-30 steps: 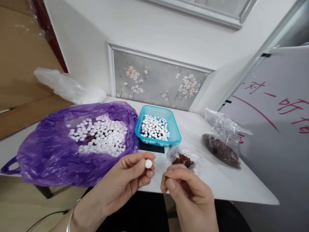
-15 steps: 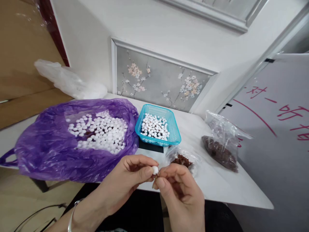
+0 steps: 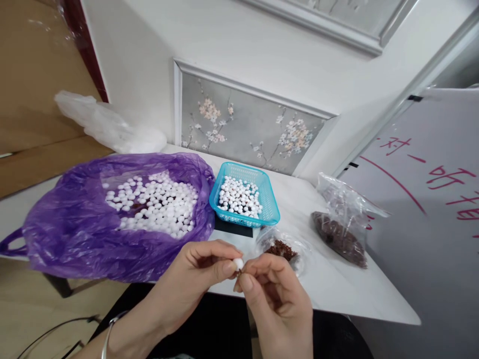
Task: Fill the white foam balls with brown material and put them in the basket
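Between the thumb and forefinger of my left hand (image 3: 198, 279) is a small white ball (image 3: 238, 264). My right hand (image 3: 279, 294) pinches a tiny brown piece (image 3: 240, 273) against the ball's lower right side; whether it has entered the ball I cannot tell. Several similar white balls (image 3: 160, 204) lie in an opened purple plastic bag (image 3: 75, 219) at the left. More balls, with brown bits among them, sit in a blue basket (image 3: 269, 199) beyond my hands. Just past my right hand, a clear bag (image 3: 264, 239) lies open around dark reddish-brown pieces (image 3: 281, 249).
A zip bag of brown material (image 3: 340, 239) stands at the right of the white table (image 3: 359, 294). White plastic (image 3: 112, 129) lies behind the purple bag. A framed flower picture (image 3: 247, 119) leans at the wall, and a whiteboard (image 3: 426, 209) stands at right.
Both hands have shifted very slightly left, still pinched together at the ball. The brown piece shows a little less between the fingers. The view has turned slightly.
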A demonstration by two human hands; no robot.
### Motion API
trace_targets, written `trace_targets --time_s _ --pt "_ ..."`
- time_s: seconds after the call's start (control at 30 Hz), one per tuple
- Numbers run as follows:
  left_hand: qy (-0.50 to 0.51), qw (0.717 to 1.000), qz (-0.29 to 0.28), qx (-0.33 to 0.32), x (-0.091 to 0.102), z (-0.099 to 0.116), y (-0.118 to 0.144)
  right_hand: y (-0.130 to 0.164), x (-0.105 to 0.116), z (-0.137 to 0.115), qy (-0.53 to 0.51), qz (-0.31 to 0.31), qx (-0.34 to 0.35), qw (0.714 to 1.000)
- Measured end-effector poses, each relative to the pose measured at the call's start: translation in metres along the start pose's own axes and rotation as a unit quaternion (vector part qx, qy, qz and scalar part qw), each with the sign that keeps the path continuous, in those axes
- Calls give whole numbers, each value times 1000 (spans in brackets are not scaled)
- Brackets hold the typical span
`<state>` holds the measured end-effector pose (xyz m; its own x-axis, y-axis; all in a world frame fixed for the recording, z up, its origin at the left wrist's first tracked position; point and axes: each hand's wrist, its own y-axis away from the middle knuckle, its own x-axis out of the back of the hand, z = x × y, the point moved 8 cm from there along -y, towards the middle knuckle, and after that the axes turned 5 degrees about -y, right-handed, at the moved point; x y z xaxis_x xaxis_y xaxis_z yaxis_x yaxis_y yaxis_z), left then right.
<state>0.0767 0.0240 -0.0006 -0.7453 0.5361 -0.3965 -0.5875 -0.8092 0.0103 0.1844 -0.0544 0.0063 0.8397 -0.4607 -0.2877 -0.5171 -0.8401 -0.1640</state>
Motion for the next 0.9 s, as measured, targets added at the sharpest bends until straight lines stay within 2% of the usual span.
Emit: trace_targets --time_s 0.33,0.6,0.7,0.77,0.9 --pt "-100 992 4 -78 6 12 1 -2 -2 1 8 -19 -1 1000" --pt "-154 982 4 -105 5 19 0 -4 -4 1 19 -32 -22 999" --pt "-112 990 0 -84 5 12 -1 -7 -3 4 35 -35 -46 998" --pt "-45 998 -6 -48 4 3 -2 -9 -1 7 8 -35 -63 997" --pt "96 995 -3 42 4 -16 0 -10 7 6 -35 -32 -39 998"
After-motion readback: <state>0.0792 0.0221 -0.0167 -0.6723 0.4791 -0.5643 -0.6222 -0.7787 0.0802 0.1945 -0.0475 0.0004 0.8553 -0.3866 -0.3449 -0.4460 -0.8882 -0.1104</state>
